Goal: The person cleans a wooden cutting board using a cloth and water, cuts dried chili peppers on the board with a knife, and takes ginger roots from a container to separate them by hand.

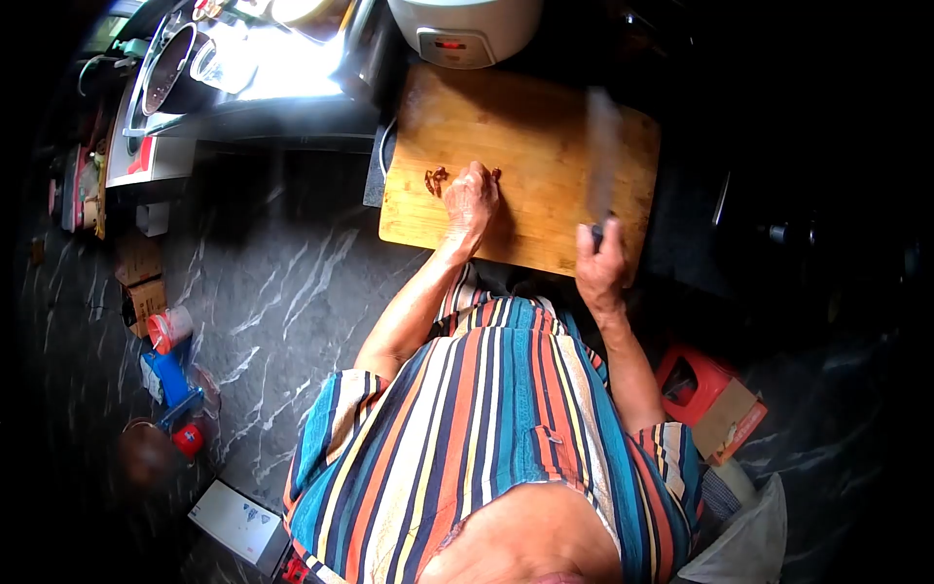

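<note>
My left hand (472, 200) rests on a wooden cutting board (545, 209), its fingers bunched and pressed down. Just right of the fingertips, a bit of reddish-brown food (496, 174) pokes out; the rest of it is hidden under the hand. Several small glossy reddish-brown pieces (435, 181) lie on the board to the left of that hand. Over the board's right side, my right hand (601, 255) is closed round the dark handle of a kitchen knife (604, 146). The broad blade points away from me and is blurred, apart from the food.
A white rice cooker (467, 29) stands behind the board. A dark pot (175, 73) and a bright steel surface are at the upper left. On the floor are a pink-and-white bucket (170, 329), a white box (236, 524) and, to my right, a red stool (696, 380).
</note>
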`<state>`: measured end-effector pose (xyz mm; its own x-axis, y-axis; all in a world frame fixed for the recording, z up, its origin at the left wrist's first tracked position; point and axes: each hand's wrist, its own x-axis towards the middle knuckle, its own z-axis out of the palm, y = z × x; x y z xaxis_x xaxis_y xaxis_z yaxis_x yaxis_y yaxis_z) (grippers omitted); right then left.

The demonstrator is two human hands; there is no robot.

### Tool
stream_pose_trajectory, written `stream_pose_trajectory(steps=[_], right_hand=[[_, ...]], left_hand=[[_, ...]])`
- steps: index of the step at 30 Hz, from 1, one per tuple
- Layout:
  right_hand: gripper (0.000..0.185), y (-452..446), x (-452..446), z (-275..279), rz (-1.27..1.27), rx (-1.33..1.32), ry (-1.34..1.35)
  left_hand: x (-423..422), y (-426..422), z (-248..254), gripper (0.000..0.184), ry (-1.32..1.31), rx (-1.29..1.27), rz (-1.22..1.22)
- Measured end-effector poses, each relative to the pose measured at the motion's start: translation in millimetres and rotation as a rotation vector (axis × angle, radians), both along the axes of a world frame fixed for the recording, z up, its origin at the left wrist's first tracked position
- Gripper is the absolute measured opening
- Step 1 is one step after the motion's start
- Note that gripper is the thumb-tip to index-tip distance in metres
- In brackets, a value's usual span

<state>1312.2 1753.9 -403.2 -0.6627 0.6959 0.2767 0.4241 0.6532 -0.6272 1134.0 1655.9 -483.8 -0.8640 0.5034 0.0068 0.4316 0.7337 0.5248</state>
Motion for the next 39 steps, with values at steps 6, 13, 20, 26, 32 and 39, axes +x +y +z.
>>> stream_pose_trajectory(steps=[6, 13, 20, 26, 32, 39], right_hand=[[0.018, -24.7, -32.5, -7.9, 0.313, -0.048, -0.226], [0.016, -34.2, -42.0, -22.4, 0.378, -0.008, -0.254], [0.014, -41.1, -52.1, -31.5, 0.375, -0.010, -0.422], [0.013, -38.2, -65.5, -21.1, 0.385, -0.056, -0.537], [0.013, -25.6, -102.2, -25.5, 0.457, -0.030, -0.478], [0.020, -22.5, -65.2, -19.2, 0.457, -0.180, -0.458]], left_hand=[[3.7, -5.5, 2.5, 0.016, -0.050, 0.232, 0.073], [2.4, -7.4, 1.5, 0.016, -0.132, 0.188, 0.153], [-4.3, -11.0, -10.6, 0.013, -0.122, 0.158, 0.138], [-3.8, -10.9, -7.2, 0.010, -0.126, 0.217, 0.065], [0.0, -8.7, 0.8, 0.010, -0.140, 0.150, 0.060], [1.3, -16.9, -11.2, 0.015, -0.008, 0.145, 0.021]])
